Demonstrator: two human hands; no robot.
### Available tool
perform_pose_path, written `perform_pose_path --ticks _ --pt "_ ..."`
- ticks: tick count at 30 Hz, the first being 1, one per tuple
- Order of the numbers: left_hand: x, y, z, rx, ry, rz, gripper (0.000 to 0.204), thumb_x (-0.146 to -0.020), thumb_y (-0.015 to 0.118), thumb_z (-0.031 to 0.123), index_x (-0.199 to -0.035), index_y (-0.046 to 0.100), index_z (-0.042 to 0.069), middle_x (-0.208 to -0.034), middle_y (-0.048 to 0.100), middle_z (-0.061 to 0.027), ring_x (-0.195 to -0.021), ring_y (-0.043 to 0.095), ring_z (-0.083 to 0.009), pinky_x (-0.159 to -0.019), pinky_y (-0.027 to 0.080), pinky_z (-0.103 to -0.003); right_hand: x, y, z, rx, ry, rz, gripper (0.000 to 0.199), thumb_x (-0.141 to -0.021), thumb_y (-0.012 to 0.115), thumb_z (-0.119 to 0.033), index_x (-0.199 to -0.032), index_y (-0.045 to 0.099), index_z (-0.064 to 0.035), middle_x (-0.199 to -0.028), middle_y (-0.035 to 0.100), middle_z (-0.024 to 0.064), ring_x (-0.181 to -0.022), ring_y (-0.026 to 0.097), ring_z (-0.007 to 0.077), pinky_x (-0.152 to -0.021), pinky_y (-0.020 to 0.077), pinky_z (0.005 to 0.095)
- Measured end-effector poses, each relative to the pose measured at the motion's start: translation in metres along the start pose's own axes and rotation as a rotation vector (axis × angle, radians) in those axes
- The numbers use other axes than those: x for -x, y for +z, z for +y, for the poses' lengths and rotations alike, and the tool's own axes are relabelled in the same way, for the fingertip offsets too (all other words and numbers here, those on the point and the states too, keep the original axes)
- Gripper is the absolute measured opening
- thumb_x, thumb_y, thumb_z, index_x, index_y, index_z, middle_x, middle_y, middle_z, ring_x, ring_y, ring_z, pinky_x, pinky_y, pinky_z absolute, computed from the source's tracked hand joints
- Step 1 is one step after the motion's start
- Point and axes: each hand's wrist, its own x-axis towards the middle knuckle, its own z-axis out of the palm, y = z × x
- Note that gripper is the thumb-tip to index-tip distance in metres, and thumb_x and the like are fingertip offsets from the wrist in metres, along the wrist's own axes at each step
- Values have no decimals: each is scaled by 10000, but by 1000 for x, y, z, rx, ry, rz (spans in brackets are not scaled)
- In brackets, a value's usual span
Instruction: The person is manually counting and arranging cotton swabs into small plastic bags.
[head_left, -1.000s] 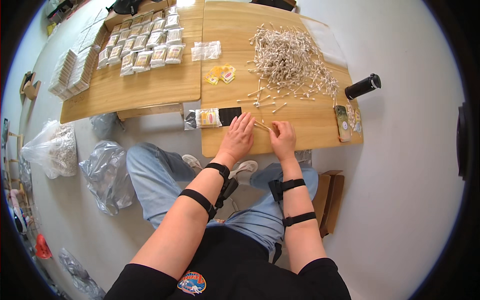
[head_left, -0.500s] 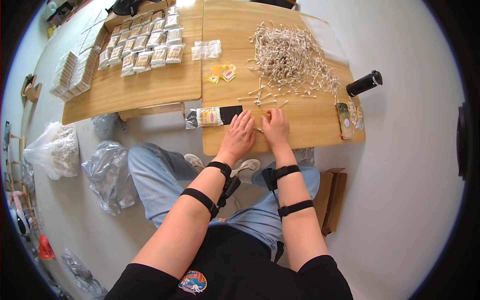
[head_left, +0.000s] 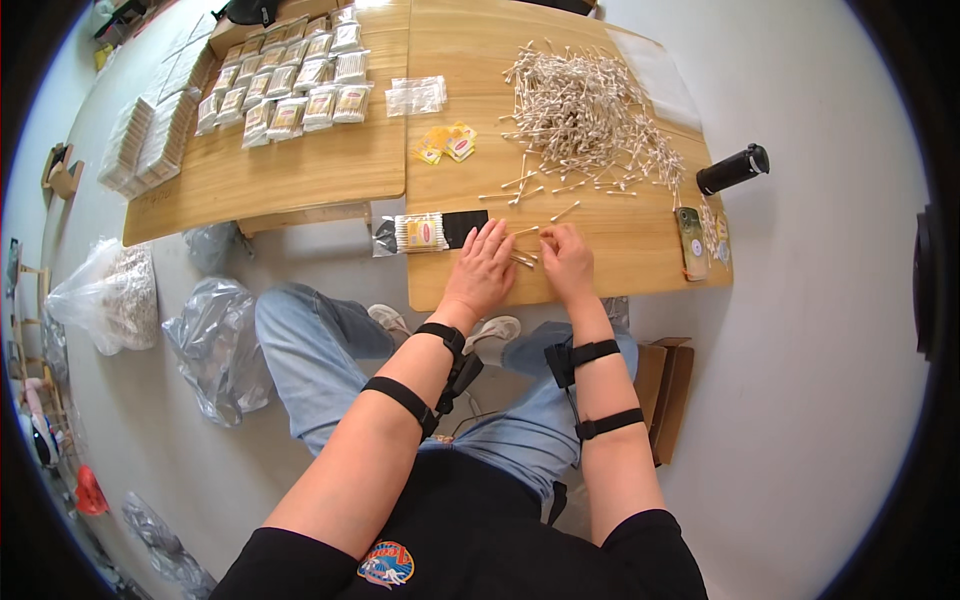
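Note:
My left hand (head_left: 482, 265) lies flat on the near side of the table, fingers stretched out. Its fingertips reach the right end of a black strip (head_left: 462, 227). That strip joins a clear bag of cotton swabs (head_left: 420, 233) with a yellow label card. Several loose cotton swabs (head_left: 524, 260) stick out beside the left hand; its palm hides how far they run. To the right, my right hand (head_left: 568, 262) is closed in a pinch on one end of a cotton swab (head_left: 525, 231), whose other end points toward the left fingers.
A large pile of loose cotton swabs (head_left: 580, 110) covers the far right. Yellow cards (head_left: 445, 143) and flat clear bags (head_left: 415, 96) lie beyond the filled bag. Packed bags (head_left: 286, 117) stand in rows at left. A phone (head_left: 691, 243) and black bottle (head_left: 733, 169) edge the right.
My right hand has shifted right, away from the left hand. The swab in its fingers and more swabs beside the left palm now show. The left hand stays put.

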Motion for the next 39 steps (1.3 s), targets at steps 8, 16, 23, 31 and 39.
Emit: perform_pose_path --ticks 8,16,23,31,39 --pt "0 1 -1 31 -10 9 405 -909 598 228 -1254 573 18 -1454 467 -173 -1403 387 -313 -1181 275 -455 -18 0 1 152 -216 -1 127 -778 722 -104 -890 664 -92 -931 610 86 -919 596 312 -791 495 423" --pt "1 1 -2 -8 6 52 352 -915 604 229 -1198 577 22 -1400 507 -171 -1382 410 -312 -1172 290 -458 -11 -10 7 83 -112 77 152 -785 688 -67 -934 670 -88 -1027 619 100 -969 603 317 -831 497 418" --pt "-1 -4 2 51 -5 -8 332 -910 605 219 -1180 584 28 -1385 516 -167 -1372 419 -315 -1166 301 -462 -47 -18 56 257 -194 197 142 -787 683 -57 -924 661 -89 -1019 626 109 -983 594 337 -871 475 440" --pt "2 -1 -4 -35 16 38 463 -921 590 248 -1328 535 35 -1482 440 -168 -1405 390 -307 -1180 275 -465 -18 4 2 66 -206 -173 109 -784 680 -65 -890 653 -66 -878 624 137 -907 596 330 -799 487 443" --pt "-2 1 -1 -48 2 -19 441 -940 574 280 -1304 564 31 -1463 474 -160 -1418 377 -297 -1189 252 -467 -77 17 5 169 -316 215 203 -801 637 -48 -988 704 -93 -1044 644 94 -1025 587 319 -907 479 418"
